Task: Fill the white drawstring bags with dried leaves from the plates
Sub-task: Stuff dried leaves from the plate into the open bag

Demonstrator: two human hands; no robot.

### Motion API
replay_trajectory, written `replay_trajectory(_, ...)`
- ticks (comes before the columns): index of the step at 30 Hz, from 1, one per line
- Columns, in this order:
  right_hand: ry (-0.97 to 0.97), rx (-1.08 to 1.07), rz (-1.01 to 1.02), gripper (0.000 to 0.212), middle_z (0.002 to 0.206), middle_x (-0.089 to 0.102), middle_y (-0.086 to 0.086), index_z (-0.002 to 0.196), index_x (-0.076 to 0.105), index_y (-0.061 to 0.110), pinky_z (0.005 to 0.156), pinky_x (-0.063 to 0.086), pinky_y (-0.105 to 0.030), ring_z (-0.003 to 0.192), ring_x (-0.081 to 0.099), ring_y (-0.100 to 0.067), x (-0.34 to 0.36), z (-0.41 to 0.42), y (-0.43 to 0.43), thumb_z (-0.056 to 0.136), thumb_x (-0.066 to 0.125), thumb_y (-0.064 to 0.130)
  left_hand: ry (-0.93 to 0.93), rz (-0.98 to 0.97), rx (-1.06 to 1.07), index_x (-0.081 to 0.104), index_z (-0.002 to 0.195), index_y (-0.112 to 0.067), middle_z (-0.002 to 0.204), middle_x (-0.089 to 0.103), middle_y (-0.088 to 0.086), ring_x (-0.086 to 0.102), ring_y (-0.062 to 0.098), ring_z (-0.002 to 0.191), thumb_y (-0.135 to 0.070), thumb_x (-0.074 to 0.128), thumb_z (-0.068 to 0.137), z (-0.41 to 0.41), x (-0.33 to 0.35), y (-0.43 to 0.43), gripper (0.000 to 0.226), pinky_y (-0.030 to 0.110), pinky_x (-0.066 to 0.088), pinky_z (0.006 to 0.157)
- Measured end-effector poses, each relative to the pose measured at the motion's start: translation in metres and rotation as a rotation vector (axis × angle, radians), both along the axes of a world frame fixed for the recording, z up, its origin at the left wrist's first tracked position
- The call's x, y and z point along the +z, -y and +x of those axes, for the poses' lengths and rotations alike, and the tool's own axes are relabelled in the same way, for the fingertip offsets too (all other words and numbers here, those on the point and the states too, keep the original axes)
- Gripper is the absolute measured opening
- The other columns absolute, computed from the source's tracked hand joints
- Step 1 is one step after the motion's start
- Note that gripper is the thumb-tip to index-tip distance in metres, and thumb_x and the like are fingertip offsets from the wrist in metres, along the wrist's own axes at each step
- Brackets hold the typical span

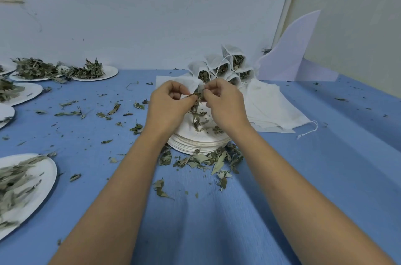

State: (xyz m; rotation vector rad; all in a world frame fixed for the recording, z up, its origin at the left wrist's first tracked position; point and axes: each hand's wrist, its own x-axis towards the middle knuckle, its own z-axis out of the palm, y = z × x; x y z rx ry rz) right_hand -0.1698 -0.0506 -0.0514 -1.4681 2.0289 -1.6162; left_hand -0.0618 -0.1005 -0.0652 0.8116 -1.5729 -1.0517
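Two bare forearms reach forward over the blue table and meet above a stack of white plates. Left grip has its fingers curled and pinches the edge of a white drawstring bag, which is held up off the table. Right grip, just beside it and also curled, pinches a clump of dried leaves at the bag's mouth. Some of that clump hangs down between the two grips, and bits lie on the top plate under them.

Nearer the person than the grips, loose leaves are heaped on the table against the plate stack. Just beyond the grips, filled bags are piled up with their open mouths showing green. To the right of the right grip lies a flat stack of empty bags, one drawstring trailing onto the table. Well to the left of the left grip are several leaf-covered plates, one of them close to the person, and scattered leaves lie between them and the grips. Beyond the filled bags, a white curved sheet stands against the wall.
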Motion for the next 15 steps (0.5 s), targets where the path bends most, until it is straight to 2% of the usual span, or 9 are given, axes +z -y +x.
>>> replay_trajectory(2,-0.035,0.047,0.022,0.007,0.087,0.066,-0.006,0.088,0.061,0.010,0.079,0.052,-0.033,0.086,0.063,-0.022,0.001,0.002,-0.001,0.091,0.056,0.014,0.028,-0.006,0.128,0.054,0.071,-0.023,0.055,0.043,-0.010,0.038,-0.001,0.041,-0.011,0.070,0.078,-0.001,-0.001,0.001,0.022,0.008,0.032,0.043)
replay_trajectory(4,-0.101,0.104,0.053,0.008,0.084,0.066,-0.006,0.083,0.060,0.011,0.067,0.043,-0.021,0.078,0.059,-0.018,0.003,0.005,-0.004,0.088,0.054,0.013,0.042,-0.023,0.245,0.051,0.070,-0.024,0.059,0.044,-0.008,0.041,-0.002,0.041,-0.008,0.066,0.077,-0.001,0.000,0.000,0.023,0.007,0.031,0.041)
replay_trajectory(5,-0.110,0.141,0.058,0.008,0.082,0.066,-0.008,0.081,0.059,0.011,0.063,0.041,-0.022,0.074,0.056,-0.018,0.004,0.007,-0.005,0.087,0.054,0.012,0.050,-0.039,0.289,0.050,0.070,-0.024,0.059,0.045,-0.007,0.042,-0.003,0.042,-0.006,0.064,0.077,0.000,0.000,0.000,0.024,0.007,0.033,0.042)
replay_trajectory(7,-0.090,0.208,0.055,0.008,0.083,0.066,-0.012,0.080,0.060,0.009,0.066,0.043,-0.030,0.073,0.055,-0.023,0.006,0.010,-0.007,0.085,0.054,0.010,0.083,-0.069,0.352,0.047,0.068,-0.024,0.059,0.044,-0.008,0.044,0.000,0.045,-0.002,0.061,0.076,0.001,-0.001,0.000,0.028,0.008,0.034,0.045)
replay_trajectory(10,-0.049,0.238,0.061,0.009,0.085,0.067,-0.013,0.083,0.063,0.007,0.076,0.049,-0.038,0.085,0.061,-0.030,0.006,0.009,-0.008,0.085,0.054,0.006,0.091,-0.061,0.419,0.046,0.067,-0.024,0.059,0.044,-0.008,0.039,0.005,0.049,-0.001,0.062,0.077,0.001,-0.004,0.002,0.030,0.010,0.034,0.045)
replay_trajectory(13,-0.075,0.214,0.101,0.011,0.084,0.064,0.000,0.095,0.066,0.011,0.074,0.049,-0.027,0.081,0.061,-0.017,0.007,0.003,-0.009,0.087,0.058,0.009,0.040,-0.012,0.418,0.044,0.067,-0.024,0.062,0.044,-0.007,0.039,0.005,0.050,-0.009,0.067,0.081,-0.002,-0.005,0.003,0.030,0.010,0.034,0.045)
replay_trajectory(15,-0.180,0.161,0.168,0.019,0.091,0.061,0.006,0.106,0.065,0.016,0.068,0.045,-0.018,0.081,0.058,-0.006,0.012,-0.007,-0.011,0.088,0.059,0.016,-0.014,0.055,0.388,0.045,0.068,-0.024,0.064,0.047,-0.005,0.046,0.009,0.055,-0.018,0.071,0.082,-0.004,-0.004,0.005,0.031,0.015,0.038,0.051)
